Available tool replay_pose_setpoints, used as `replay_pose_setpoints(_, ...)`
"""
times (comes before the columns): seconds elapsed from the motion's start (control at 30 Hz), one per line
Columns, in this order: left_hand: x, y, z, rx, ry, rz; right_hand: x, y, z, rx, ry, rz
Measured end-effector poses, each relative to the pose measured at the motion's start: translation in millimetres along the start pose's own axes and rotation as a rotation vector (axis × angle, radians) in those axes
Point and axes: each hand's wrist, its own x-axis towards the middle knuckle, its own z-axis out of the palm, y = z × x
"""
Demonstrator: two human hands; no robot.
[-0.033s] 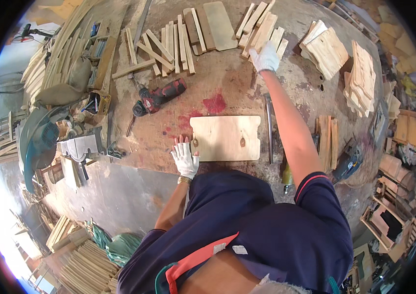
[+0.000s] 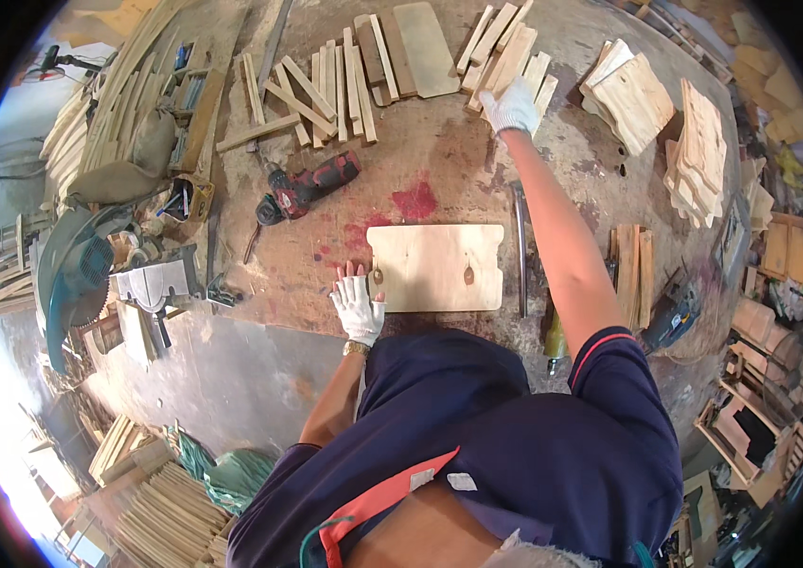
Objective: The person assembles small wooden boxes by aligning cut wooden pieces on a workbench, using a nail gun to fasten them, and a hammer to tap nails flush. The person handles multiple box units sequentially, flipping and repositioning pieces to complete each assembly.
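Loosely spread, my left hand (image 2: 358, 308) lies at the left edge of the notched board (image 2: 435, 268) before me, gripping nothing; my right hand (image 2: 512, 106) is at the wood strips (image 2: 514, 55) — grip hidden. Probably choosing a strip; next calls for a firm pinch.

Between the right hand (image 2: 512, 107) and the notched board (image 2: 434, 268), passage is left open over bare workbench (image 2: 477, 180), hemmed leftward by the cordless drill (image 2: 321, 185), rightward by the dark metal bar (image 2: 520, 251), far left by wood strips (image 2: 340, 95).
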Motion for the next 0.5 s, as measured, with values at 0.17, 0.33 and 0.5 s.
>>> replay_pose_setpoints(0.17, 5, -3, 7, 0.024, -0.038, -0.027, 22, 16, 20, 0.015, -0.248, 0.150)
replay_pose_setpoints(0.33, 6, -3, 9, 0.011, 0.019, 0.013, -72, 41, -26, 0.520, -0.452, 0.278)
replay_pose_setpoints(0.5, 6, -3, 9, -0.009, 0.091, 0.042, -235, 50, -89, 0.975, -0.758, 0.398)
